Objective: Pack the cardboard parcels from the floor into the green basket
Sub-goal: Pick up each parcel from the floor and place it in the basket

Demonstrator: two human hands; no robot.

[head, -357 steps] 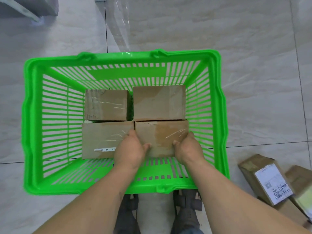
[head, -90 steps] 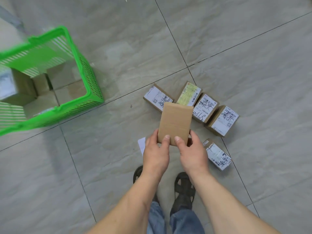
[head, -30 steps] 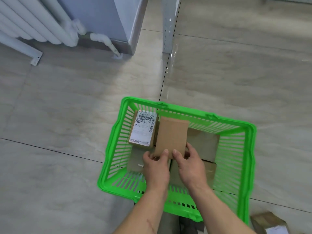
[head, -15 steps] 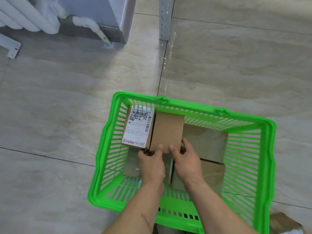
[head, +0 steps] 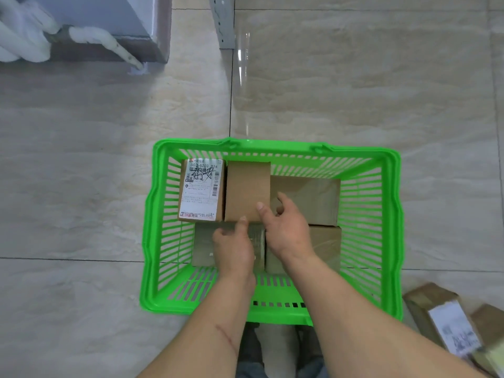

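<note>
The green basket (head: 148, 241) stood on the pale tiled floor (head: 81, 165) straight in front of the person. Inside it, a plain parcel (head: 246, 186) lay in the upper layer at the far wall, touching a labelled parcel (head: 201, 189) on its left, whose white shipping label faced up. Both sat on a lower layer of brown boxes: one at the far right (head: 313, 199), one at the near right (head: 326, 249), and a taped one at the near left (head: 203, 246), largely hidden under the wrists. The left hand (head: 234, 248) had its thumb tip against the near edge of the plain parcel, the other fingers loosely curled and holding nothing. The right hand (head: 286, 230) lay at the parcel's near right corner, thumb on its top face and forefinger reaching along its right side, fingers relaxed and slightly spread; whether they truly pinched the cardboard could not be told. The right half of the upper layer was open above the lower boxes. On the floor to the near right, outside the basket, lay more parcels (head: 447, 323), one with a white label, blurred at the frame edge. Farther off stood a grey metal post (head: 223, 23) and white insulated pipes (head: 103, 39) beside a wall base.
</note>
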